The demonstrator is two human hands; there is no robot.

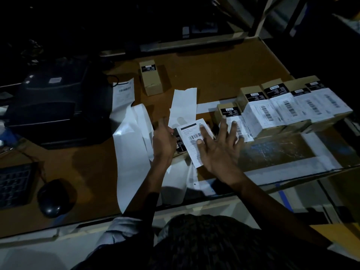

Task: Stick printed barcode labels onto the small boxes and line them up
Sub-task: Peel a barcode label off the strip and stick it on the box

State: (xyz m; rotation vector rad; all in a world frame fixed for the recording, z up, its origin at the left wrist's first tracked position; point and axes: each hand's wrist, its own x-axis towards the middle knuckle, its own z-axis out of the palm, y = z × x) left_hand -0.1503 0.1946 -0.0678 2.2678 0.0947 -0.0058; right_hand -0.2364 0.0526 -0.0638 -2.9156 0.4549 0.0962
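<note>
On the brown table (224, 75), the box in hand (180, 144) serves as the landmark: it lies near the front edge, mostly hidden under a white barcode label (191, 141) that covers its top. The right hand (218, 151) lies flat on that label with fingers straight and spread, gripping nothing; its outer fingers reach over the nearest box (231, 119) of the row. The left hand (163, 140) is at the box's left side, fingers curled against it, though how firmly it holds cannot be told in the dim light. Just right of the box begins a row of labelled boxes (288, 106), touching side by side and running away to the right, each with a white barcode label on top and a black panel at its far end. Behind the box lies a strip of white backing paper (184, 106), and more backing strips (134, 145) curl to its left and trail over the front edge. Further behind, well apart, one plain box (151, 78) lies alone with no white label. Far left of the box sits a black printer (56, 108) with a printed label (124, 94) coming out of its right side. Nearer the front on that side are a mouse (52, 197) and a keyboard (15, 185).
</note>
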